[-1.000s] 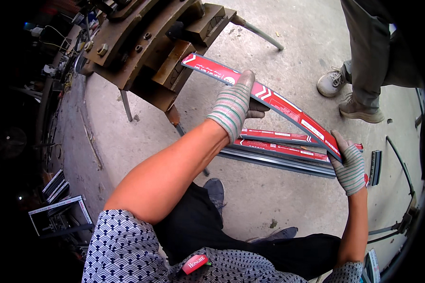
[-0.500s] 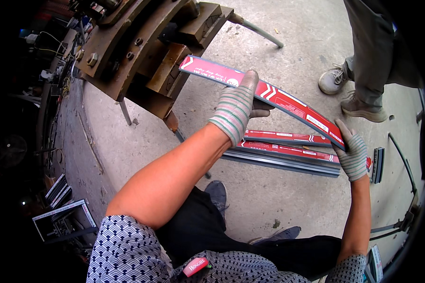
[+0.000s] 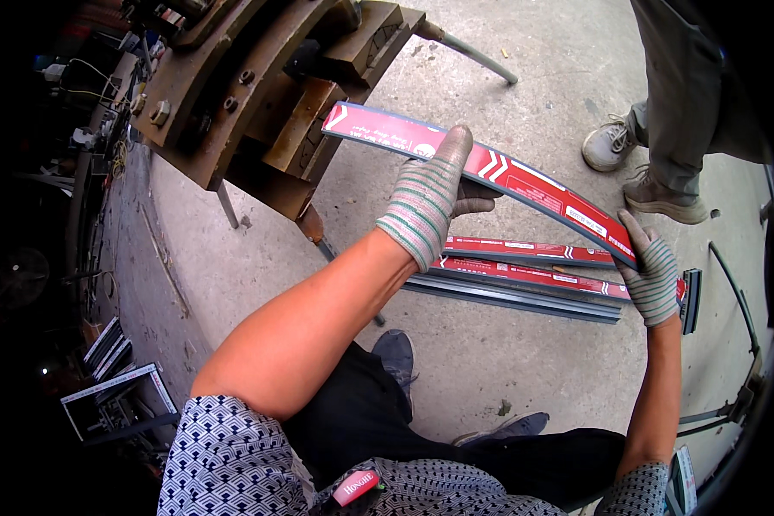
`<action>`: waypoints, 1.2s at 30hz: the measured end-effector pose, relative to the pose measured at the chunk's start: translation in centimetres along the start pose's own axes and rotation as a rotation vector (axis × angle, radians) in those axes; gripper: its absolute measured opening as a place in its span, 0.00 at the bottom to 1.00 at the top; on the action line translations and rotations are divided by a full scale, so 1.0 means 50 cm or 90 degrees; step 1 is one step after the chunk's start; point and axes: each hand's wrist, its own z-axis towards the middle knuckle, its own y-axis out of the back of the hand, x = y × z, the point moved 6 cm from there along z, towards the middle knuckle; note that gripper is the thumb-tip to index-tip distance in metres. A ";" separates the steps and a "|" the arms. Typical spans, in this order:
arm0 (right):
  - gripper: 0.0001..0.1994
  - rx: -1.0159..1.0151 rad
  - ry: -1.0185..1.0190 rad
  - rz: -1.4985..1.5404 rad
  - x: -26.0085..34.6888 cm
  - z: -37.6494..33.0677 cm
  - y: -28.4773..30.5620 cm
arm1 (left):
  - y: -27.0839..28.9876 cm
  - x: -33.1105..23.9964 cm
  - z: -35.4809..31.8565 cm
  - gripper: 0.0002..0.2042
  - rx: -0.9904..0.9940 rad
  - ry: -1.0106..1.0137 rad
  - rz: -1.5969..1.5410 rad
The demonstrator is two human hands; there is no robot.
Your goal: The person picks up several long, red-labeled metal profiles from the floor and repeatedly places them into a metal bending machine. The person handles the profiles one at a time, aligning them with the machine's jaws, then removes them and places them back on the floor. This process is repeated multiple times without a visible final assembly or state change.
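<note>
Between my two gloved hands I hold a slightly curved metal profile bar [image 3: 525, 185] with a red film on its face, above the floor. My left hand [image 3: 434, 193] grips it near the middle, thumb on the red face and fingers beneath. At the bar's right end my right hand [image 3: 651, 268] is closed round it, thumb along the edge. The bar's left end lies close in front of a rusty steel bending machine [image 3: 292, 138]; whether they touch I cannot tell. Beneath the bar, more red-filmed profiles [image 3: 525, 273] lie on the floor, beside a bare grey profile [image 3: 516, 298].
Another person's legs [image 3: 679, 103] and shoes stand at the upper right. A short dark profile piece [image 3: 691, 301] lies right of my right hand. A metal rod [image 3: 473, 56] sticks out from the machine. Framed pieces [image 3: 116, 400] stand at the lower left.
The bar in my hands has shifted slightly, its right end a little to the right along with my right hand. My left hand keeps nearly the same place.
</note>
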 end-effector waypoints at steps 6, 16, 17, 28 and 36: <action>0.33 0.006 0.031 0.060 0.003 0.024 0.028 | -0.008 -0.009 -0.001 0.22 -0.006 0.009 -0.004; 0.30 0.042 0.035 0.098 0.020 0.025 0.051 | -0.014 -0.016 -0.004 0.20 0.008 0.046 -0.011; 0.30 0.039 0.029 0.087 0.023 0.024 0.057 | -0.013 -0.016 -0.003 0.20 0.007 0.035 -0.021; 0.32 0.024 0.039 0.067 0.035 0.036 0.106 | -0.021 -0.026 -0.010 0.18 -0.002 -0.009 -0.063; 0.32 0.080 0.001 0.070 0.029 0.059 0.139 | -0.026 -0.037 -0.006 0.18 -0.027 -0.001 -0.069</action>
